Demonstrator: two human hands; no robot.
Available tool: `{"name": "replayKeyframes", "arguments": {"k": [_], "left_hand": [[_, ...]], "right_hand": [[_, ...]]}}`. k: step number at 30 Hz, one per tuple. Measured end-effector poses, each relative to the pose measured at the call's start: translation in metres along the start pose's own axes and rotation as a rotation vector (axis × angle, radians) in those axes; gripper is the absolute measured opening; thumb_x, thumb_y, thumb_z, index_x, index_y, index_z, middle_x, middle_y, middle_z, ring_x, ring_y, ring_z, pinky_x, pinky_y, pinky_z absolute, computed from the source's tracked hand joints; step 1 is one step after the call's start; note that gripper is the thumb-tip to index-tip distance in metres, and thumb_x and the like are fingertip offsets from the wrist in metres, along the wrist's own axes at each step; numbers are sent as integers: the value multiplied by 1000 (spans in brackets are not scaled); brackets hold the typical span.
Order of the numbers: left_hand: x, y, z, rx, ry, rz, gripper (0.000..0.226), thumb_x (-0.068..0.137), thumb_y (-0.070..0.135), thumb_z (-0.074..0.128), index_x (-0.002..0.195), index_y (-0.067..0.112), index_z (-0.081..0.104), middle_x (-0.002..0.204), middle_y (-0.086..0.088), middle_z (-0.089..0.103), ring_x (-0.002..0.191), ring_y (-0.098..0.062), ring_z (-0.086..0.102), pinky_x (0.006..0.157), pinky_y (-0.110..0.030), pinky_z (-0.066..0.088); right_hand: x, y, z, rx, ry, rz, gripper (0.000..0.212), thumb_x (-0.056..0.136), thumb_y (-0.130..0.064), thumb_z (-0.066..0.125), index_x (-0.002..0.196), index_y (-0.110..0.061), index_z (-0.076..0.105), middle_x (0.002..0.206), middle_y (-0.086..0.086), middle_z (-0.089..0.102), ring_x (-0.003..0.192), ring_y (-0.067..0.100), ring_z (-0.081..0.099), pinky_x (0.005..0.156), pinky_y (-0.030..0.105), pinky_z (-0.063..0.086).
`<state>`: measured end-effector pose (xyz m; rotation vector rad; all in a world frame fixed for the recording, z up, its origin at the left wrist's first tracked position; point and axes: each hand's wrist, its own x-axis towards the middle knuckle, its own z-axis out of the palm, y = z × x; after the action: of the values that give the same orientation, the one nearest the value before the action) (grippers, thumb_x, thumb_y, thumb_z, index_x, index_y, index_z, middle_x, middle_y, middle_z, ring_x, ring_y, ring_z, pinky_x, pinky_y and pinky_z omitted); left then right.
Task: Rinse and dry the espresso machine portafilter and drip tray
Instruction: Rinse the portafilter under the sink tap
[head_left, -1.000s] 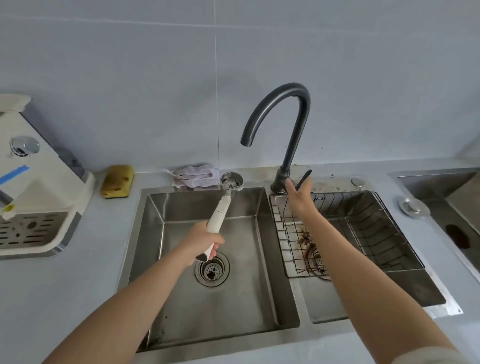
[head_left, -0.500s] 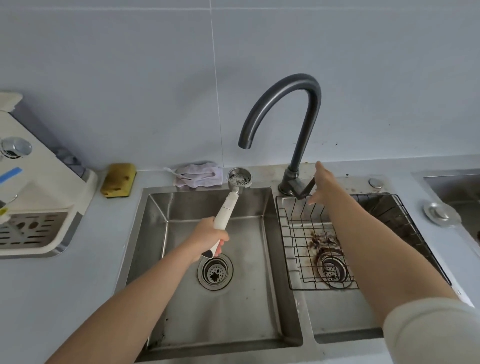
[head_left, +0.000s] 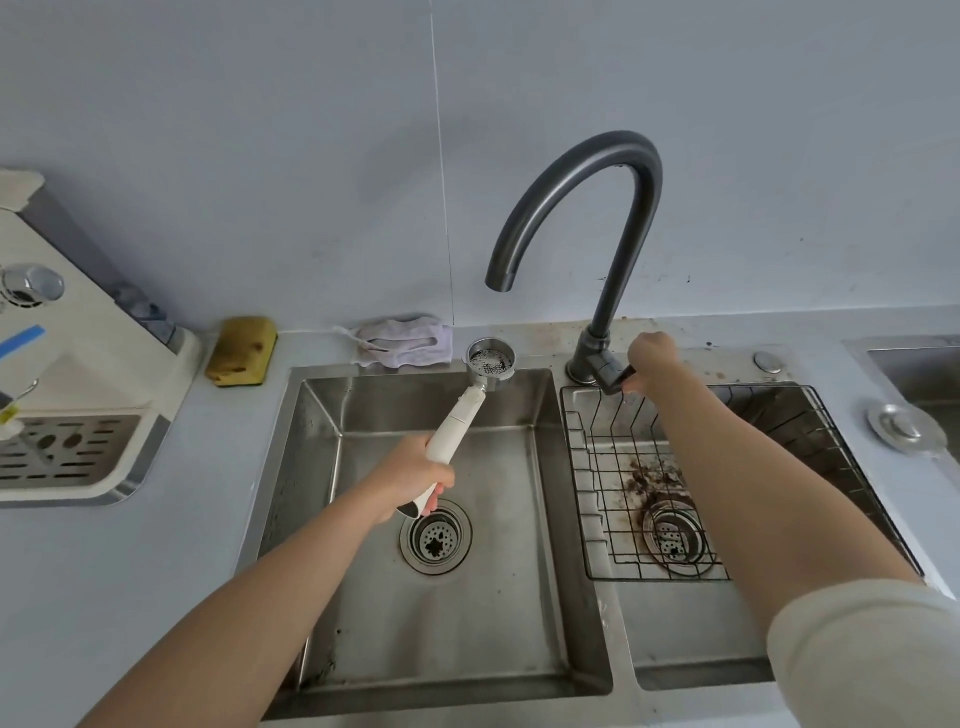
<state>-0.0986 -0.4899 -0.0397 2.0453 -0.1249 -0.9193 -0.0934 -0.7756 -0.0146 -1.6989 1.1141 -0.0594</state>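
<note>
Since the frame before, the right hand (head_left: 652, 358) has come onto the faucet lever (head_left: 618, 376), and its fingers now curl round it where they had only reached toward it. Nearer, the left hand (head_left: 410, 480) clenches the white handle of the portafilter (head_left: 460, 418) at its lower end, over the drain (head_left: 435, 538) of the left basin (head_left: 467, 634). The handle slants up and away from the grip, so the metal basket end (head_left: 490, 358) sits at the basin's far rim, below the spout of the dark faucet (head_left: 623, 234). A wire rack (head_left: 597, 467) lies in the right basin (head_left: 691, 629), with brown grounds around that drain (head_left: 672, 535). Left on the pale counter (head_left: 130, 571) stands the espresso machine (head_left: 78, 374), the drip tray (head_left: 62, 452) in its base. A yellow sponge (head_left: 241, 351) and a cloth (head_left: 402, 343) lie against the grey tiled wall (head_left: 260, 156)
</note>
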Motion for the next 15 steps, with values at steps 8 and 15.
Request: {"name": "replayKeyframes", "arguments": {"k": [8, 15], "left_hand": [[-3, -1, -7, 42, -32, 17, 20, 75, -5, 55, 75, 12, 44, 58, -8, 48, 31, -13, 43, 36, -18, 35], [-4, -1, -9, 29, -42, 23, 22, 75, -7, 55, 73, 12, 44, 58, -8, 47, 30, -13, 42, 35, -17, 35]], "right_hand": [[6, 7, -3, -588, -20, -98, 41, 94, -15, 52, 57, -11, 34, 60, -2, 32, 52, 6, 28, 44, 15, 23], [0, 13, -2, -749, -3, -186, 42, 94, -23, 52, 57, -12, 34, 61, -3, 30, 53, 6, 27, 46, 15, 21]]}}
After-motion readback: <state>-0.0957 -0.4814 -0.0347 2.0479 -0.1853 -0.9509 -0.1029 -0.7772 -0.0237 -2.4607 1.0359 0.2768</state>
